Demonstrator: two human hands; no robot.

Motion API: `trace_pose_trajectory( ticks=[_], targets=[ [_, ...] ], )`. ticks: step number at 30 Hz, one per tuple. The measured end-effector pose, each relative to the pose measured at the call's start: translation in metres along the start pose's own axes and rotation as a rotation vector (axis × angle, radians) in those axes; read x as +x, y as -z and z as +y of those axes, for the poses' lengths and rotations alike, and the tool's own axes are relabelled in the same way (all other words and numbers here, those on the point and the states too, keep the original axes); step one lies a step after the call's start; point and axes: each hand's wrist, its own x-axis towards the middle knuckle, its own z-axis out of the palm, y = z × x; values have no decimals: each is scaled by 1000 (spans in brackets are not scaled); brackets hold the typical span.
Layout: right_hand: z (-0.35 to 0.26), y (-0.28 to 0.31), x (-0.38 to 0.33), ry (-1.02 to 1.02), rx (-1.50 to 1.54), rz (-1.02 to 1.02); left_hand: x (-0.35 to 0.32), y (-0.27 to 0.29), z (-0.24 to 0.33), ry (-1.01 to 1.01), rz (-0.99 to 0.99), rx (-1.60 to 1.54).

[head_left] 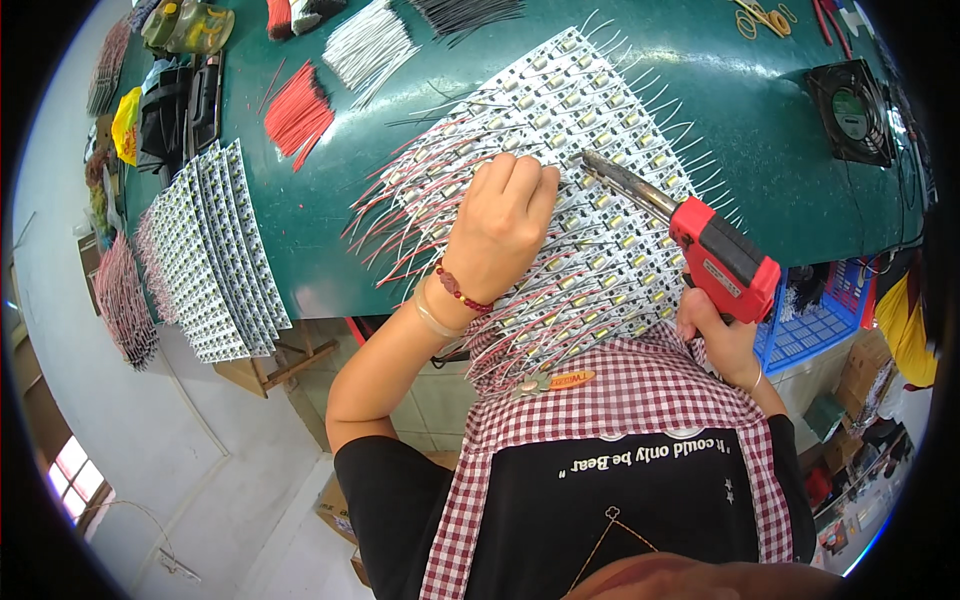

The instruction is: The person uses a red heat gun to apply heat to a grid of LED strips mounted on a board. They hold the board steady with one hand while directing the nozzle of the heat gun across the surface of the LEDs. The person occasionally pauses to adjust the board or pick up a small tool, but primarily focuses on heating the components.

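My right hand (712,328) is wrapped round the grip of a red and black soldering gun (725,262). The gun's long metal barrel points up and left, its tip over a white panel of small circuit boards (640,235) lying in front of me. Just left of the tip, my left hand (508,215) is closed over the panel with fingertips pressed together; what they pinch is hidden beneath the hand. Red and white wires (400,215) stick out along the panel's left side. White wires (690,145) stand out along its right edge.
The green table (330,225) holds bundles of red wires (300,112) and white wires (370,50). Stacked board panels (215,255) overhang its left edge. A black fan (850,112) stands at the right, above a blue crate (815,325). Scissors (765,18) lie at the back.
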Motion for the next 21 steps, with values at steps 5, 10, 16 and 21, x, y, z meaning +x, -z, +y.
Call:
trace_pose_trajectory(
  ticks=[5,10,16,21],
  targets=[
    [4,-1,0,58,-68,-45,1,1,1,-1,-7,5],
    [1,-4,3,31,-28,-23,0,-1,0,13,9,-19],
    [-2,-6,1,25,50,6,0,-1,1,14,-4,-8],
    [6,-1,0,110,-41,-32,0,-1,2,13,-13,3]
  ],
)
